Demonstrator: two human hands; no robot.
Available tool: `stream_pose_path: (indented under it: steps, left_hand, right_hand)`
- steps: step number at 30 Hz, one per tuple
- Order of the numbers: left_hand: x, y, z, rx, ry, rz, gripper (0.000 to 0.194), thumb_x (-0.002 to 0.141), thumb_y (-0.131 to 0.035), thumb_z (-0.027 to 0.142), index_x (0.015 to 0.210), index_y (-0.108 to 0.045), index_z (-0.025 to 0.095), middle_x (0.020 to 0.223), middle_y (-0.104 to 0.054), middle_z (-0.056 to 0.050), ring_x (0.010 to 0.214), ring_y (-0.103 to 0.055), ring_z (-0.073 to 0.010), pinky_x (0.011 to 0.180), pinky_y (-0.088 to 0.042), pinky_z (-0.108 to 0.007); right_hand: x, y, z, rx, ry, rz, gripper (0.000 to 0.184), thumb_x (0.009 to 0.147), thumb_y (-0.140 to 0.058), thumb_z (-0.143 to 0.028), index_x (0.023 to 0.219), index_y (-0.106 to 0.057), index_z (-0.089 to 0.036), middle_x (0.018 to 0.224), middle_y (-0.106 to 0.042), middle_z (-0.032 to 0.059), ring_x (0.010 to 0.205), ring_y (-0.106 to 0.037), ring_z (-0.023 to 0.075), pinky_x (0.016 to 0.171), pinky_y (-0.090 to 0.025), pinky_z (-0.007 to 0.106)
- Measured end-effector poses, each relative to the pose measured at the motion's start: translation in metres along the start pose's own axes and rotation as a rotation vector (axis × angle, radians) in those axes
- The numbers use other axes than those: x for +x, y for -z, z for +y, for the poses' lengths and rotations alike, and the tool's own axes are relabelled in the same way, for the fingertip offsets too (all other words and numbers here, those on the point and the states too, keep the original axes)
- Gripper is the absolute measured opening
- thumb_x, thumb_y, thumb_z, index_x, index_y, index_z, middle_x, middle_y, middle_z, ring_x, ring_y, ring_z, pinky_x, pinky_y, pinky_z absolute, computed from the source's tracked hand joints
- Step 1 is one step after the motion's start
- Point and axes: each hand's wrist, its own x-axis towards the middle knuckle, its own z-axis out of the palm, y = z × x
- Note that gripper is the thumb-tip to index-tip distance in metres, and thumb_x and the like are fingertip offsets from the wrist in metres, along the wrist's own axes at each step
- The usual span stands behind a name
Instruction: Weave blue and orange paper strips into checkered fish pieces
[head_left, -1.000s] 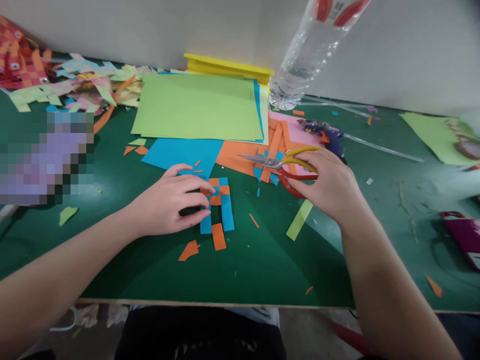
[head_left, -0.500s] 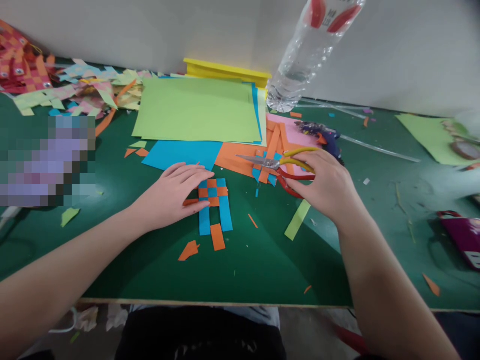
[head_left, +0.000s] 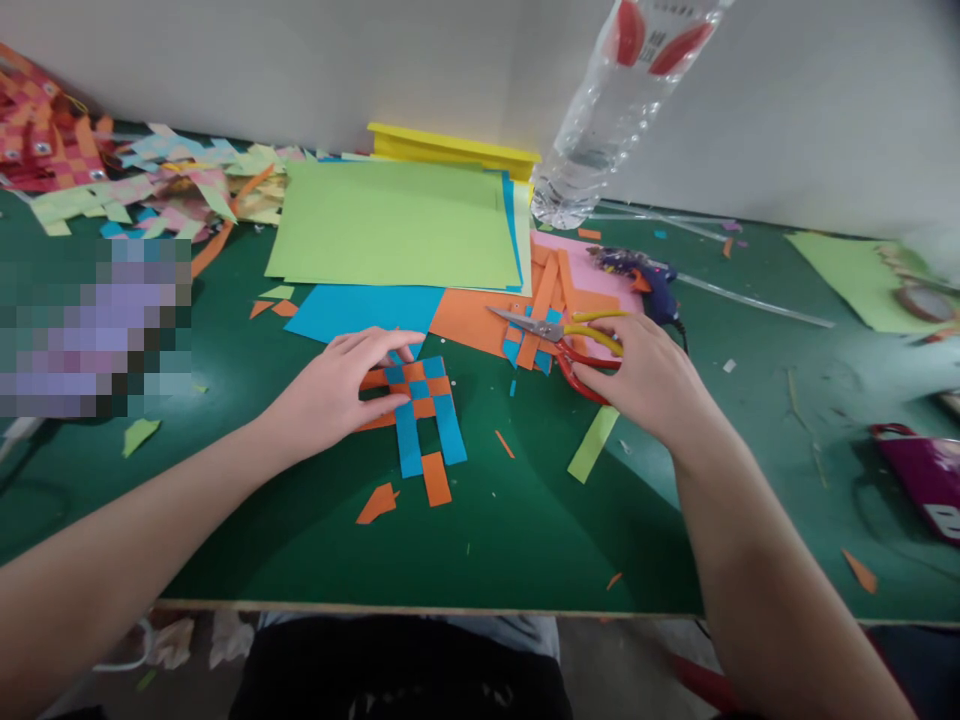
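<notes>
My left hand curls around the left side of a small woven piece of blue and orange paper strips, thumb on its left part and fingers at its top edge. Orange strip ends stick out under the palm, partly hidden. A short orange paper piece lies just below the weave, an orange scrap beside it. My right hand is closed on scissors with one yellow and one red handle loop. Their blades point left, above another orange and blue strip piece.
Coloured paper sheets are stacked at the back, beside a tilted water bottle. A glue gun lies behind the scissors. Paper scraps pile up at the back left. A green strip lies below my right hand.
The woven piece has turned slightly and its top left corner now shows, as my left fingers drew back to its edge. The scissors shifted a little to the right.
</notes>
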Motion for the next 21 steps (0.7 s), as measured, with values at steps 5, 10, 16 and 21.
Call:
stream_pose_path:
  steps: [5, 10, 16, 21]
  left_hand:
    - [0.002, 0.006, 0.001, -0.181, 0.163, 0.037, 0.052, 0.080, -0.068, 0.037, 0.128, -0.053, 0.025, 0.112, -0.066, -0.005, 0.091, -0.064, -0.0198, 0.087, -0.053, -0.036]
    - [0.004, 0.011, -0.001, -0.425, 0.295, 0.090, 0.055, 0.073, -0.074, 0.040, 0.122, -0.056, 0.022, 0.100, -0.069, -0.005, 0.083, -0.067, -0.0200, 0.081, -0.057, -0.037]
    - [0.006, 0.013, 0.004, -0.585, 0.359, 0.144, 0.051, 0.072, -0.076, 0.039, 0.116, -0.059, 0.019, 0.098, -0.070, -0.007, 0.084, -0.068, -0.0209, 0.080, -0.058, -0.037]
    - [0.005, 0.003, 0.007, -0.816, 0.371, 0.105, 0.048, 0.074, -0.076, 0.033, 0.116, -0.058, 0.018, 0.105, -0.069, -0.009, 0.097, -0.067, -0.0234, 0.086, -0.057, -0.039]
  right_hand:
    - [-0.001, -0.003, 0.004, -0.010, 0.009, -0.060, 0.040, 0.078, -0.062, -0.031, 0.116, -0.059, -0.018, 0.120, -0.064, 0.0126, 0.114, -0.058, 0.0333, 0.095, -0.047, 0.049]
    - [-0.002, 0.000, -0.007, 0.021, 0.080, 0.065, 0.043, 0.077, -0.056, -0.021, 0.120, -0.055, -0.017, 0.121, -0.061, 0.0160, 0.118, -0.054, 0.0354, 0.098, -0.044, 0.054]
    - [-0.016, 0.012, -0.052, 0.351, 0.267, 0.115, 0.043, 0.078, -0.054, -0.015, 0.119, -0.054, -0.024, 0.122, -0.062, 0.0090, 0.117, -0.057, 0.0264, 0.099, -0.046, 0.047]
    - [-0.028, -0.003, -0.076, 0.707, 0.178, -0.153, 0.051, 0.081, -0.065, -0.038, 0.125, -0.049, -0.019, 0.126, -0.062, 0.0120, 0.114, -0.060, 0.0242, 0.099, -0.048, 0.045]
